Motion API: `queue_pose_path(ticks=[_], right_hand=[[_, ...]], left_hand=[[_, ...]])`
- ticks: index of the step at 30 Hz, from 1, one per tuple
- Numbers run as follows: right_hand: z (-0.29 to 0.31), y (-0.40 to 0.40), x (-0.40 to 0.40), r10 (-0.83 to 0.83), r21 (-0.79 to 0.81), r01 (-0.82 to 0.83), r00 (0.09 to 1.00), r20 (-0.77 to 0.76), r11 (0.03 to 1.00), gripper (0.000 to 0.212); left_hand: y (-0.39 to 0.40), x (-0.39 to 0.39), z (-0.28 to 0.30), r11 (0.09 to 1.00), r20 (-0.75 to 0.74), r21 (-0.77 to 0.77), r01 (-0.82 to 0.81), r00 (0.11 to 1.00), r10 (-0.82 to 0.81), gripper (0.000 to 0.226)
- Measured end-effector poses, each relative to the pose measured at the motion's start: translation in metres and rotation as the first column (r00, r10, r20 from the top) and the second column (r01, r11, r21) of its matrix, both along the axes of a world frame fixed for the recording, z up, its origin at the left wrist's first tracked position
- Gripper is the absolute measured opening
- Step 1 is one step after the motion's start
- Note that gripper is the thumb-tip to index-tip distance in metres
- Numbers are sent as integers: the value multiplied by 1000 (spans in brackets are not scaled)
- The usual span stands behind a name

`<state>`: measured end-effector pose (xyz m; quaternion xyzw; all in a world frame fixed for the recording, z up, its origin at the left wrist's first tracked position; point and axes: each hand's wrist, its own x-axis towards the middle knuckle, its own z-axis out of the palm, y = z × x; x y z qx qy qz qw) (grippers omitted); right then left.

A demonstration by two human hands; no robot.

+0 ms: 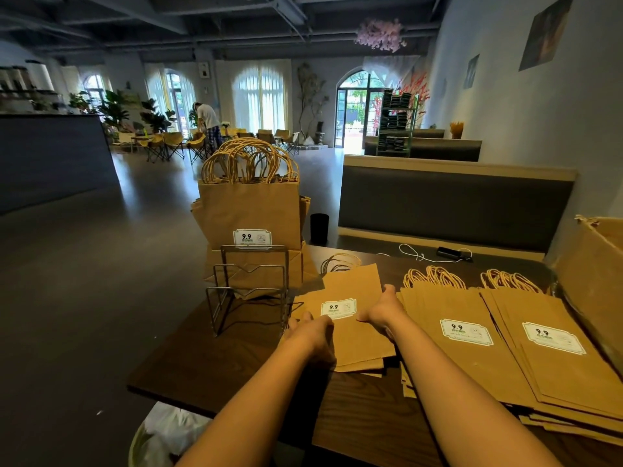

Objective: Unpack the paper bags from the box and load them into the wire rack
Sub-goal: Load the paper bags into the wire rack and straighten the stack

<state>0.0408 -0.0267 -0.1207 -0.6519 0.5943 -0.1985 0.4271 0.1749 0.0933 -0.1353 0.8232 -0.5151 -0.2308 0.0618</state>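
Gripping a small stack of flat paper bags [350, 318] at mid-table, left hand [312, 326] on its left edge, right hand [382, 310] on its right edge, fingers curled round the sides; wire rack [249, 291] just left of it, front slots bare, upright bags [251, 210] in its far section; two more flat stacks [505, 338] right; cardboard box [593, 264] far right; dark table [219, 365] under all.

Dim interior; daylight enters thru tall arched curtained windows [259, 92] and an open arched glass doorway [359, 109], both blown out. Glossy dark floor [84, 264] reflects glare. Wide-angle bends edges; bkgd soft.
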Motion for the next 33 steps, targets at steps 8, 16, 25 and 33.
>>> queue_pose_path(ticks=[8, 16, 25, 33], right_hand=[[17, -2, -24, 25, -77, -5, 965, 260, 997, 26], [78, -9, -64, -42, -143, 127, 872, 488, 982, 35], [157, 28, -81, 152, -492, 197, 799, 582, 848, 32], [179, 28, -23, 333, -650, -84, 903, 271, 755, 34]], left_hand=[[3, 11, 3, 986, -195, -137, -93, 979, 66, 112], [-7, 8, 32, 878, -798, -250, -408, 601, 52, 76], [-16, 23, 103, 760, -845, -470, -450, 479, -238, 10], [-7, 98, 154, 380, -638, -754, -536, 737, -225, 29]])
